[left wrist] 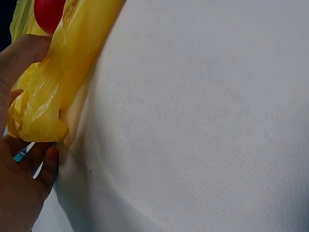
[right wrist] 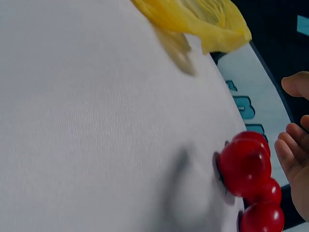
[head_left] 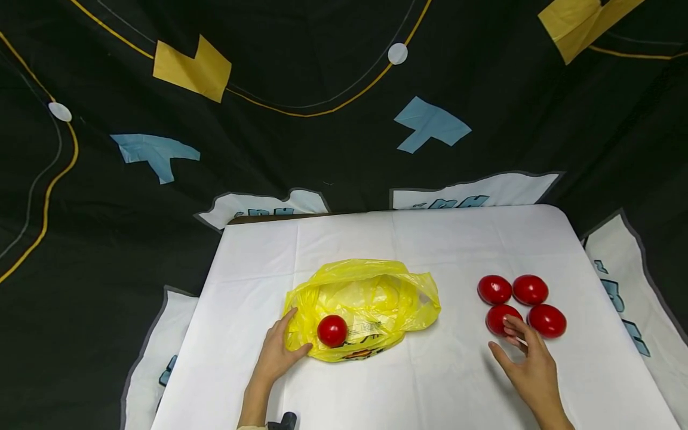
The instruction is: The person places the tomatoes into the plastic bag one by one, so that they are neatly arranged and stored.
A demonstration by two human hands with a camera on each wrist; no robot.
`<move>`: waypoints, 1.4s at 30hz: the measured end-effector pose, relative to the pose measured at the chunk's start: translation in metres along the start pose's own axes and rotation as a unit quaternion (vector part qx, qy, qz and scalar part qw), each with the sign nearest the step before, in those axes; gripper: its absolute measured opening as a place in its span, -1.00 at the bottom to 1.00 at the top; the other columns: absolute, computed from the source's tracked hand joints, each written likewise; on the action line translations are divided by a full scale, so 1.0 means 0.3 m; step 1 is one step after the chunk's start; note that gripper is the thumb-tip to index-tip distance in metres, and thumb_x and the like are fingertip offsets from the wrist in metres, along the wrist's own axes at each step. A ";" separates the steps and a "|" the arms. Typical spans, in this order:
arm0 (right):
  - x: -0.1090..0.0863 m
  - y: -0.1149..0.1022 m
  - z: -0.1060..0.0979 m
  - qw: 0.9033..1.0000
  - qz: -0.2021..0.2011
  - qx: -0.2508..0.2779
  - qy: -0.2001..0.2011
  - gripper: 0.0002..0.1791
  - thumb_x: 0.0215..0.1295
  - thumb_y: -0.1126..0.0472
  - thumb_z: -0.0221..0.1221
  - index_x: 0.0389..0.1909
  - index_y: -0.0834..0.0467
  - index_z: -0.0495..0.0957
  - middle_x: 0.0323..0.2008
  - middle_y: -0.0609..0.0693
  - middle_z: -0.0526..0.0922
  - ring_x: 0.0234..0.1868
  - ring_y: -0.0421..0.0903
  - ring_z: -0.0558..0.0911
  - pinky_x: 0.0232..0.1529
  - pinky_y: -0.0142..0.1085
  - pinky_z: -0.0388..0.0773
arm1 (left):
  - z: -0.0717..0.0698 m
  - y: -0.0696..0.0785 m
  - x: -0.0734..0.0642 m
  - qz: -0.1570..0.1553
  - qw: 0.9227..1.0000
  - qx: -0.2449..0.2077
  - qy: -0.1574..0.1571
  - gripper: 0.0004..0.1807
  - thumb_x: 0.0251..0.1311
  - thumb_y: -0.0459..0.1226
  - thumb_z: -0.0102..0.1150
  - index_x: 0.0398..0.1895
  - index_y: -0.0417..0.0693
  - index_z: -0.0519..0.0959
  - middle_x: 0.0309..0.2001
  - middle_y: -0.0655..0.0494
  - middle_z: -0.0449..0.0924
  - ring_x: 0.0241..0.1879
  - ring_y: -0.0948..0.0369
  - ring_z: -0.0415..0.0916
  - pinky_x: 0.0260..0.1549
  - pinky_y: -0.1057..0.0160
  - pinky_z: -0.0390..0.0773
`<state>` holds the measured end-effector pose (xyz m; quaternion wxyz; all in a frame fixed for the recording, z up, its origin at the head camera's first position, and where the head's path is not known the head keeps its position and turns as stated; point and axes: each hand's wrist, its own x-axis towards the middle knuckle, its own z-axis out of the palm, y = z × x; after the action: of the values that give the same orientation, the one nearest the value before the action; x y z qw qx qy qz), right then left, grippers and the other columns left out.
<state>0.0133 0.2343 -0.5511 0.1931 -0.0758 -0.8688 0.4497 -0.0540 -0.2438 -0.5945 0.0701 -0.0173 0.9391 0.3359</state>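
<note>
A crinkled yellow plastic bag [head_left: 371, 298] lies with its mouth spread on the white table. One shiny red, tomato-like ball [head_left: 331, 331] sits at the near left part of the bag. My left hand [head_left: 282, 349] holds the bag's left edge, thumb on one side and fingers on the other in the left wrist view. Several more red balls [head_left: 546, 321] are clustered at the right. Over the nearest of these reaches my right hand [head_left: 529, 367], thumb and fingers apart with nothing between them. The right wrist view shows a gap between that hand and the balls [right wrist: 245, 166].
A white cloth [head_left: 344, 239] covers the table. Behind it hangs a black curtain [head_left: 301, 161] with yellow, blue and white patterns. A dark strap piece [head_left: 287, 421] shows by the left wrist.
</note>
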 end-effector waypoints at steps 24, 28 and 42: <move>0.004 0.255 0.010 0.998 0.042 -0.036 0.043 -0.16 -0.13 0.33 0.48 0.26 0.09 0.36 0.07 0.01 0.42 0.06 -0.34 0.42 -0.05 -0.82 0.21 | 0.010 0.000 -0.003 0.007 1.000 0.000 0.015 -0.01 -0.18 -0.01 0.48 0.40 0.26 0.20 0.31 -0.03 0.31 0.26 -0.09 0.20 0.13 -0.27 0.26; 0.011 0.192 0.000 0.995 0.091 -0.045 0.004 -0.14 -0.07 0.32 0.43 0.30 0.20 0.26 0.15 0.20 0.36 0.13 0.09 0.43 -0.01 -0.84 0.12 | 0.007 0.005 -0.002 -0.001 1.000 0.002 0.010 -0.01 -0.19 -0.01 0.48 0.40 0.28 0.20 0.27 -0.02 0.35 0.24 -0.06 0.23 0.13 -0.26 0.28; 0.026 0.175 0.020 0.995 0.087 -0.039 -0.009 -0.12 -0.12 0.44 0.43 0.29 0.34 0.23 0.14 0.31 0.37 0.10 0.02 0.45 -0.08 -0.85 0.14 | 0.006 0.002 -0.002 0.001 1.000 0.004 0.008 -0.02 -0.16 0.01 0.46 0.41 0.24 0.20 0.26 -0.02 0.36 0.24 -0.05 0.23 0.13 -0.25 0.29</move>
<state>0.0014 0.2628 -0.5948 0.1424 -0.1551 -0.8775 0.4309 -0.0531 -0.2423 -0.5953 0.0625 -0.0191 0.9411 0.3317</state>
